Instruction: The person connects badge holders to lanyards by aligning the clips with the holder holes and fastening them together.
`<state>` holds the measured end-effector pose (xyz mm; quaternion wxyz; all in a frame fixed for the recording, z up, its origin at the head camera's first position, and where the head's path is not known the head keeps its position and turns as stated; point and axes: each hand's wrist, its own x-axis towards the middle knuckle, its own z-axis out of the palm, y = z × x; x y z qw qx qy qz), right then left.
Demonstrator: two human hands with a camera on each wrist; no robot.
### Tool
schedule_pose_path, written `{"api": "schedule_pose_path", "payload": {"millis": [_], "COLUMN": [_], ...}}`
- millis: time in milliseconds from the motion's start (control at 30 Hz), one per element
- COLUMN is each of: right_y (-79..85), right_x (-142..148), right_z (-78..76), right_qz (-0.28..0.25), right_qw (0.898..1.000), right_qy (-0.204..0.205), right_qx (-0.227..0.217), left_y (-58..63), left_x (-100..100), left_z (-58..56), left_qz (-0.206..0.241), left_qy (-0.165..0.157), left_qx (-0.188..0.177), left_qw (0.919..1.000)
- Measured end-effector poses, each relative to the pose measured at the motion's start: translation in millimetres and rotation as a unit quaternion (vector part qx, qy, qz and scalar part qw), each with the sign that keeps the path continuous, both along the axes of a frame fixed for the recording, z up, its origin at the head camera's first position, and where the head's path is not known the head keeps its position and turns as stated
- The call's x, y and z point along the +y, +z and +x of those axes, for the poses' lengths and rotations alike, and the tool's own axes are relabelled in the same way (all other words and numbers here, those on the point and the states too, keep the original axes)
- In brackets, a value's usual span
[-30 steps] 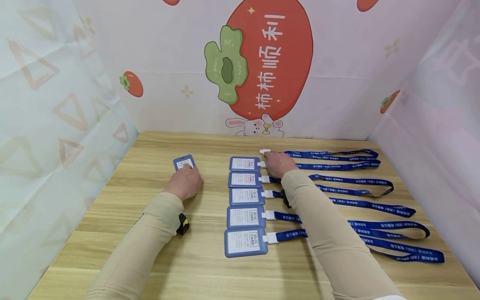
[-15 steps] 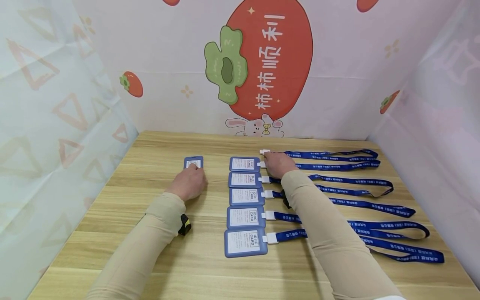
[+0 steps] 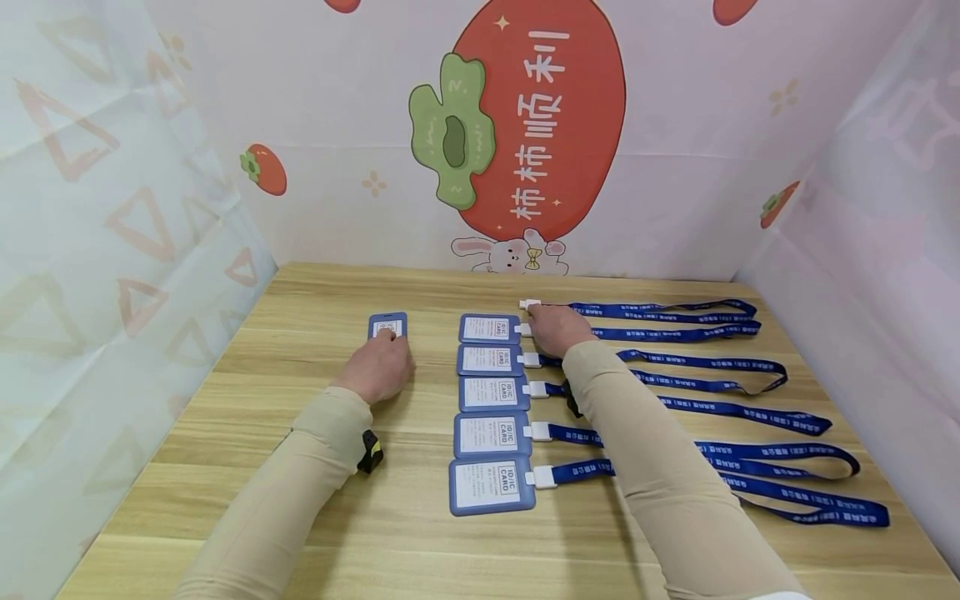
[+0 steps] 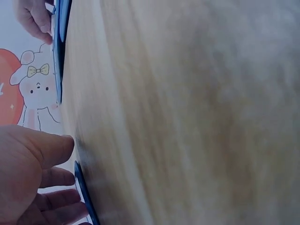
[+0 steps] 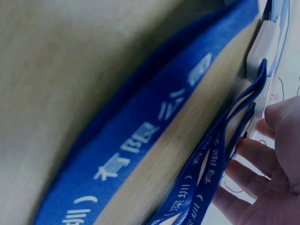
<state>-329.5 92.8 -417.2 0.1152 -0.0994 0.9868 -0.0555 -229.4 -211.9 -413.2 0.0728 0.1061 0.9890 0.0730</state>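
Note:
My left hand [image 3: 377,367] touches a blue card holder [image 3: 387,321] on the wooden table, its fingers [image 4: 56,199] extended over it and hiding the lower part. A slot shows at the holder's top. To the right, my right hand [image 3: 558,329] pinches the farthest blue lanyard [image 3: 637,309] by its white clip [image 3: 529,303]; thumb and index finger meet near there, partly hidden. No card holder hangs on this clip. Just nearer lies a card holder [image 3: 489,328] joined to another lanyard, partly beneath the right hand.
Several more joined card holders [image 3: 492,393] lie in a column toward me, lanyards stretched right. The nearest holder [image 3: 491,485] has its clip [image 3: 544,476] on the right. A printed cloth [image 3: 337,208] stands behind the table, with side walls left and right.
My left hand has slid the loose card holder a little to the right and turned it from tilted to straight, then stayed still. My right hand has kept its place.

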Motion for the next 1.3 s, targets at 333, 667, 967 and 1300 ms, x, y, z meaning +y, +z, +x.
{"api": "schedule_pose_path", "payload": {"millis": [333,667,967,1300], "right_y": [-0.4,-1.1,-2.0,-1.7], "right_x": [0.9,1.6,2.1,2.8], "right_z": [-0.4,-0.8,-2.2,-2.3], "right_qz": [0.001,-0.001,0.001,-0.007], "right_qw": [1.0,1.0,1.0,1.0], "right_qy": [0.006,0.003,0.008,0.006], "right_qx": [0.01,0.005,0.004,0.002], "left_y": [-0.3,1.1,-0.7,0.6], "left_x": [0.4,0.7,-0.2,2.7], "left_z": [-0.6,-1.5,-3.8,-3.5], "left_qz": [0.0,-0.002,-0.011,-0.024], "left_qy": [0.004,0.005,0.003,0.0], "left_qx": [-0.002,-0.006,0.01,0.026], "left_qw": [1.0,1.0,0.9999,0.9994]}}
